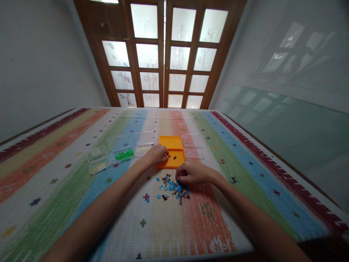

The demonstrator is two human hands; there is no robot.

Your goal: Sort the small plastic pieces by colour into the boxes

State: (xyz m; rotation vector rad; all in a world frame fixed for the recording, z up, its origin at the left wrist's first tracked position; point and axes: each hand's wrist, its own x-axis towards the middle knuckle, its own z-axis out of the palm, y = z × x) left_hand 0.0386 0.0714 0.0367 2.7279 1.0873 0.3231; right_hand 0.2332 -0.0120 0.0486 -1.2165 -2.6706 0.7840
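My left hand (160, 154) is over the left side of an open orange box (177, 165), its fingertips pinched on what looks like a small brown toy brick (169, 156). Another brown brick (175, 158) lies on the floor of the box. My right hand (192, 172) reaches down at the upper right edge of a loose pile of blue and brown toy bricks (171, 187). Its fingers are curled together, and whatever they pinch is hidden. The pile lies on the striped tablecloth, just in front of the box.
Left of the orange box stand open clear boxes with green bricks (124, 155), white pieces (143, 149) and yellow-and-white pieces (99, 167). Another clear open box (194, 153) is at its right. Beyond the table are wooden doors (164, 54); a glass pane (286, 123) leans at right.
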